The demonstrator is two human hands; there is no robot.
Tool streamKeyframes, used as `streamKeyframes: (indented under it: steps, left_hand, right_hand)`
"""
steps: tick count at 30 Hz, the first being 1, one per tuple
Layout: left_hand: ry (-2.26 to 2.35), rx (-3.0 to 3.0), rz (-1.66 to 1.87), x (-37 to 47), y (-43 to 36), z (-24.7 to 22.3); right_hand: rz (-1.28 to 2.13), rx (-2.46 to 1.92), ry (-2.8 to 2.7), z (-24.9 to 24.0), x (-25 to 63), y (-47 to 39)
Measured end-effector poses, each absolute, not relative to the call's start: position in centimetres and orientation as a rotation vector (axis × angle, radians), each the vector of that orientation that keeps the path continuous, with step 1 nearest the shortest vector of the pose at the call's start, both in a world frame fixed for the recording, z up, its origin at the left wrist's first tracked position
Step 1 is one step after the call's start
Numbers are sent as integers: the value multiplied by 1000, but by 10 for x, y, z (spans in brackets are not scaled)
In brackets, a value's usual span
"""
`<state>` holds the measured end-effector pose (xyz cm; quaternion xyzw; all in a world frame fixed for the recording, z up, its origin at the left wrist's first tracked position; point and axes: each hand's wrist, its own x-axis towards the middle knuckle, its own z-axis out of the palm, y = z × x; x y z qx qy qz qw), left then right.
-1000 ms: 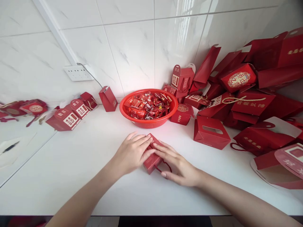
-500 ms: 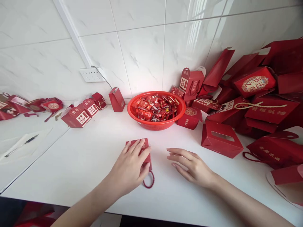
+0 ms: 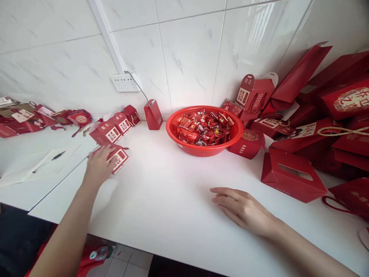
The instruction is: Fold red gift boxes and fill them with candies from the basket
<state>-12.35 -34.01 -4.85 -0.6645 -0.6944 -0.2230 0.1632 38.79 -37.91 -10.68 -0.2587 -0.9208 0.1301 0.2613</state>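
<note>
leftward, left hand (image 3: 99,165) holds a red box (image 3: 120,158)

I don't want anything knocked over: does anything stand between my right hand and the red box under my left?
Nothing visible does: only bare white tabletop lies between the right hand and the red box, which the left hand partly covers. The red basket sits beyond that path, nearer the wall.

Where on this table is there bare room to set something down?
Mainly mid-table, between the two hands and before the candy basket. It's crowded right, with piled red boxes, and along the wall at left.
</note>
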Motion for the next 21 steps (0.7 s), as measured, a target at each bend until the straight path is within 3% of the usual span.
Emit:
streamKeyframes:
  steps: [9,21]
  left_hand:
    - [-2279,-1599,-503,-231,-305,-53]
    - [-2396,-1591,-372,-255,-278,-52]
  right_hand:
    - [378,-786,-2483,-111,392,-372]
    - [409,-803,-2511,-112,390,-371]
